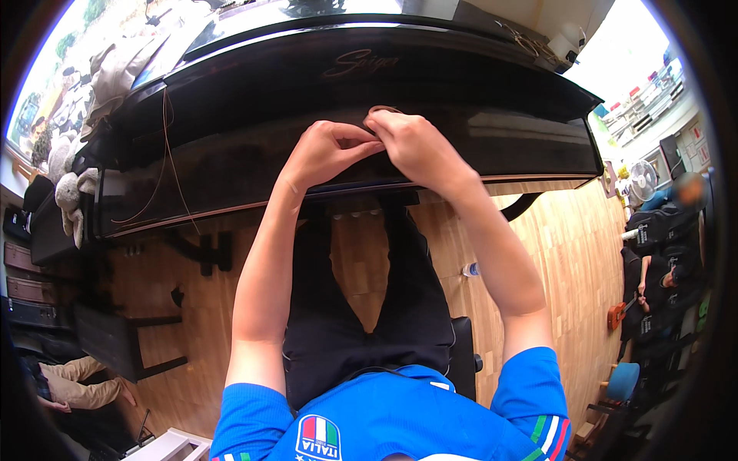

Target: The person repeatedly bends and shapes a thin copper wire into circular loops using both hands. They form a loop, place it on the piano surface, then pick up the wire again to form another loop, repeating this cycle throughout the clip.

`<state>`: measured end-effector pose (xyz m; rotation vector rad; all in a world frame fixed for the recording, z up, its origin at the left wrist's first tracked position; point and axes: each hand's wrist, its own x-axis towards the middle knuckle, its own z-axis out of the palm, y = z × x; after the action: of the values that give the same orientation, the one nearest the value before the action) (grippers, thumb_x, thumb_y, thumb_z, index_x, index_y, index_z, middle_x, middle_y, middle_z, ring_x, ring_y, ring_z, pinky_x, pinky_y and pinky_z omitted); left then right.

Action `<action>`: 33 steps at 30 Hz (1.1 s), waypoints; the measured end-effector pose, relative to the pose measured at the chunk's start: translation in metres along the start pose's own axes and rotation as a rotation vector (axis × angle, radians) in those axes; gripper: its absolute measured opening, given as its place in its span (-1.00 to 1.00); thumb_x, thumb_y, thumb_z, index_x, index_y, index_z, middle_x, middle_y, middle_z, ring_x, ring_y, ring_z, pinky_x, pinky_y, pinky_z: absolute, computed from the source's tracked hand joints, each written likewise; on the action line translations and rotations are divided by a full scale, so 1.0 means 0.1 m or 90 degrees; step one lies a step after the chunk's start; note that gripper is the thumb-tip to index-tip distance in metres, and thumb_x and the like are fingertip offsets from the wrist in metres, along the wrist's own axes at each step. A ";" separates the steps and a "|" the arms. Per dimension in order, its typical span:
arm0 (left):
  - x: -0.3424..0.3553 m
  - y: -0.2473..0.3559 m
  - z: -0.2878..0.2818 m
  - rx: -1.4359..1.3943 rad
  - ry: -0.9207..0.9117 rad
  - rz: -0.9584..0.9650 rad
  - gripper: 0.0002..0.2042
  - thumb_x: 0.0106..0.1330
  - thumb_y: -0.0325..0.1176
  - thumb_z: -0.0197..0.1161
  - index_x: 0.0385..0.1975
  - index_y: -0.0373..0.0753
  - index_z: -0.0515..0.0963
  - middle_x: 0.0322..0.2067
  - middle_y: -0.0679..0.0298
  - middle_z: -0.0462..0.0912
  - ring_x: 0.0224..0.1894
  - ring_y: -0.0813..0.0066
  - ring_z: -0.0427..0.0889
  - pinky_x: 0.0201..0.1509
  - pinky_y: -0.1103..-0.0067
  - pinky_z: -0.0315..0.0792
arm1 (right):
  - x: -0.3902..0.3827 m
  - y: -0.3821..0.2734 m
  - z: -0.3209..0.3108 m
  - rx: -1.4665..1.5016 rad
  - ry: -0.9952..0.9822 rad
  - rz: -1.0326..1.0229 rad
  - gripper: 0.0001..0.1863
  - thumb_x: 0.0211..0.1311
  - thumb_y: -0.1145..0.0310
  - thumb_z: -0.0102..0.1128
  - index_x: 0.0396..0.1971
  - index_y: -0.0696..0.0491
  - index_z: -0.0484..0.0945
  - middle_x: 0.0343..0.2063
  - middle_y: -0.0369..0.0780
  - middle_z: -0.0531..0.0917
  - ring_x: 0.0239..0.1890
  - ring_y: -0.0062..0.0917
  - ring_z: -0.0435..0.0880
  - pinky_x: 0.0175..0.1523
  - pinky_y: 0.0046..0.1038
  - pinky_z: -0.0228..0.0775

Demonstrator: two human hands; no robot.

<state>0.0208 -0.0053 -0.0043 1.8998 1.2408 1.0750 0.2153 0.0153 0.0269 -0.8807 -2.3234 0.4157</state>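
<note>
My left hand (323, 154) and my right hand (419, 150) meet over the closed, glossy black piano (500, 73), both with fingers pinched. A small loop of thin brown cord (388, 108) shows above my right fingertips, which grip it. Whatever the left fingers hold is too small to make out. Further left, two thin light-brown cords (163, 157) hang down the piano's front. A grey plush rabbit (69, 201) hangs by the piano's left end, below some pale cloth (115, 73).
Cables (530, 46) lie atop the piano. A dark bench (115, 338) and a person's legs (77, 380) are at lower left. A bottle (470, 270) stands on the wooden floor (561, 253). People (653, 280), a small guitar (616, 315), fan (643, 180) and blue stool (623, 379) line the right.
</note>
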 end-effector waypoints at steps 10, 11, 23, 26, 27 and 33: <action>0.02 0.07 -0.03 -0.200 0.048 0.012 -0.80 0.45 -0.24 0.24 -0.25 -0.26 0.64 -0.58 0.50 0.48 -0.55 0.83 0.29 -0.49 0.76 0.14 | 0.22 0.40 -0.40 0.687 -0.429 0.139 -0.64 0.50 0.18 0.07 -0.30 0.18 0.67 -0.67 -0.44 0.37 -0.60 -0.72 0.26 -0.45 -0.64 0.15; 0.03 0.05 -0.06 -0.212 0.030 0.003 -0.77 0.47 -0.21 0.20 -0.25 -0.26 0.63 -0.59 0.52 0.45 -0.56 0.83 0.26 -0.49 0.76 0.12 | 0.23 0.42 -0.31 0.754 -0.377 0.104 -0.65 0.50 0.19 0.06 -0.29 0.17 0.66 -0.67 -0.43 0.37 -0.59 -0.71 0.27 -0.43 -0.63 0.16; 0.06 -0.01 -0.15 -0.349 0.059 -0.055 -0.71 0.54 -0.17 0.08 -0.33 -0.24 0.58 -0.67 0.57 0.25 -0.62 0.83 0.12 -0.56 0.75 -0.01 | 0.21 0.36 0.22 0.606 -0.008 0.132 -0.72 0.44 0.24 0.18 -0.27 0.15 0.72 -0.43 -0.32 0.67 -0.40 -0.69 0.54 -0.24 -0.60 0.43; 0.05 -0.01 -0.15 -0.323 0.075 -0.057 -0.71 0.54 -0.16 0.07 -0.31 -0.23 0.58 -0.67 0.57 0.24 -0.62 0.82 0.12 -0.56 0.74 -0.01 | 0.15 0.27 0.22 0.597 0.010 0.187 -0.74 0.41 0.24 0.21 -0.26 0.12 0.74 -0.49 -0.34 0.67 -0.52 -0.74 0.49 -0.40 -0.66 0.33; 0.04 -0.02 -0.13 -0.329 0.083 -0.053 -0.71 0.55 -0.16 0.06 -0.32 -0.22 0.57 -0.67 0.57 0.22 -0.62 0.82 0.09 -0.56 0.74 -0.04 | 0.13 0.27 0.23 0.586 0.016 0.179 -0.75 0.41 0.25 0.22 -0.25 0.12 0.74 -0.48 -0.33 0.67 -0.54 -0.74 0.49 -0.42 -0.66 0.34; 0.05 -0.01 -0.14 -0.381 0.108 -0.036 -0.71 0.58 -0.17 0.00 -0.32 -0.21 0.52 -0.68 0.56 0.18 -0.66 0.80 0.02 -0.59 0.71 -0.10 | 0.09 0.26 0.27 0.579 0.032 0.125 -0.75 0.42 0.28 0.20 -0.19 0.15 0.72 -0.43 -0.26 0.71 -0.48 -0.68 0.61 -0.35 -0.63 0.48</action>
<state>0.0094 0.0004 0.0029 1.3333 0.9113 1.4075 0.2049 0.0384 -0.0025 -0.6252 -1.6910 1.3663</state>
